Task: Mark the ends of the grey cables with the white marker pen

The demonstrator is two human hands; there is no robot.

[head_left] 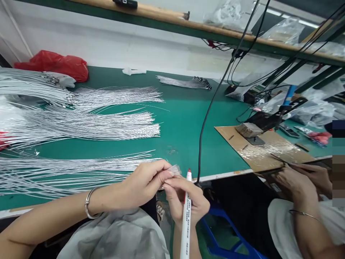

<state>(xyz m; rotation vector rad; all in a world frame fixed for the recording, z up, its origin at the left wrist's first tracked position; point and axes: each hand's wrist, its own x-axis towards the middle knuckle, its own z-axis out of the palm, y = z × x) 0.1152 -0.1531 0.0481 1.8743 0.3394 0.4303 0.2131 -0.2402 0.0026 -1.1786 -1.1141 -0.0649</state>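
My left hand point(147, 181) is closed around the end of a bundle of thin grey wires point(107, 164), whose tips point(175, 169) poke out past the thumb and forefinger. Close against it, my right hand point(188, 201) touches the bundle near the tips with its fingertips. A white marker pen point(186, 216) with a red tip is gripped in the same hand, standing nearly upright with its tip pointing away from me. The wires run off to the left along the green table point(178, 126).
More wire bundles point(115, 124) lie at the left, beside a red plastic bag point(64, 66). A small wire bunch point(185, 82) rests farther back. A black cable point(207, 115) hangs down across the middle. At right, a co-worker's hands point(299, 180) work by a cardboard sheet point(237, 151).
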